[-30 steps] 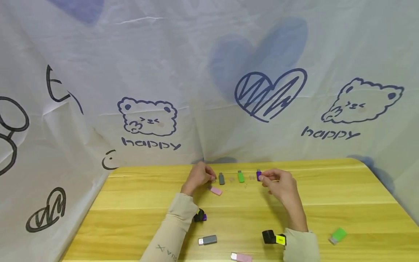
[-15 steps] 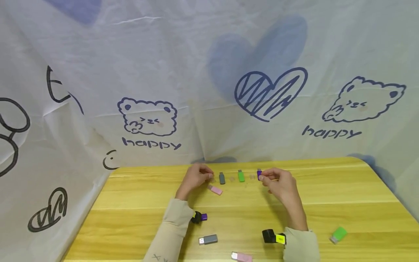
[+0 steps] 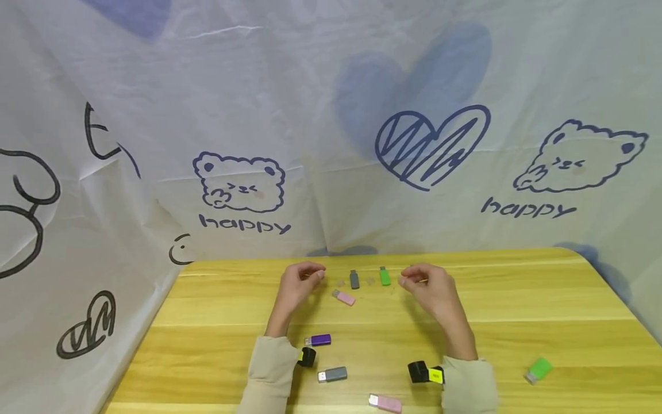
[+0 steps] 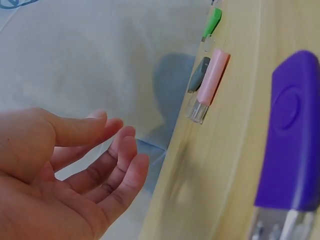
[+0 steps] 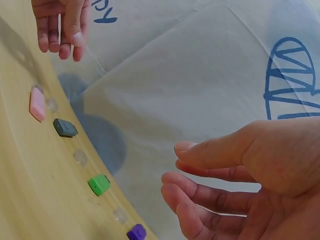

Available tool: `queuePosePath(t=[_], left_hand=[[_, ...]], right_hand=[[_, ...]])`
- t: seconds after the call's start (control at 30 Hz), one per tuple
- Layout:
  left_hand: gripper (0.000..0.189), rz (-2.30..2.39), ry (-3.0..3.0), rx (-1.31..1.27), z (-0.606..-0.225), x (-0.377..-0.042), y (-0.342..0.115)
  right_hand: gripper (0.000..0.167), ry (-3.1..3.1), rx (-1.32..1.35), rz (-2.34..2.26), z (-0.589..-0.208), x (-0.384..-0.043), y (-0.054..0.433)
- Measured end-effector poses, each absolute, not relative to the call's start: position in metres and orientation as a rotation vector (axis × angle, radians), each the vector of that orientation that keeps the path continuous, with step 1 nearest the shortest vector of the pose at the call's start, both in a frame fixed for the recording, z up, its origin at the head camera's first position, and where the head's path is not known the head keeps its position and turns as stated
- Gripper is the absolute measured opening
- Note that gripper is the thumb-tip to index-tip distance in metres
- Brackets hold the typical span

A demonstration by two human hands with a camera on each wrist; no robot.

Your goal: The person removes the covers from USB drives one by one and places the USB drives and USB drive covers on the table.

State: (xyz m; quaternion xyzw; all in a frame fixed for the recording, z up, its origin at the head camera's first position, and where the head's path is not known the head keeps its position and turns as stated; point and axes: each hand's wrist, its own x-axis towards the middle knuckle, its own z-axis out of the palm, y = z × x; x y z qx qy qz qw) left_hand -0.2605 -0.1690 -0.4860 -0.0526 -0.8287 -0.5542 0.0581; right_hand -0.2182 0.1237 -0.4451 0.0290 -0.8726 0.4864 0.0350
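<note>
My left hand (image 3: pixel 299 287) hovers at the left of a row of USB sticks, its fingers loosely bent with nothing between them. In the row stand a grey USB stick (image 3: pixel 354 280), a green USB stick (image 3: pixel 384 276) and a purple USB stick (image 5: pixel 136 232). Small clear plastic pieces (image 5: pixel 80 156) lie between them. A pink USB stick (image 3: pixel 343 297) lies slanted just in front of the row's left end. Over the right end is my right hand (image 3: pixel 431 290), thumb and fingers apart and holding nothing; it hides the purple stick in the head view.
Nearer on the wooden table (image 3: pixel 207 333) lie another purple USB stick (image 3: pixel 318 340), a grey one (image 3: pixel 333 374), a pink one (image 3: pixel 385 403) and, far right, a green one (image 3: pixel 539 369). A printed white cloth (image 3: pixel 331 144) hangs right behind the table's back edge.
My left hand has drawn back leftward, away from the clear piece at the row's left end. The right hand has come off the purple USB stick and lifted slightly toward me.
</note>
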Motion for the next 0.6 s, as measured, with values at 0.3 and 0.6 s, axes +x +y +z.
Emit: queuePosePath(t=[0.3, 0.6], left_hand=[[0.017, -1.687, -2.433, -0.128, -0.485, -0.254, -0.17], [0.016, -1.689, -2.421, -0.074, -0.484, -0.251, -0.175]], right_hand=[[0.017, -2.716, 0.193, 1.47, -0.45, -0.221, 0.105], [0.022, -2.834, 0.322, 1.33, -0.459, -0.231, 0.063]])
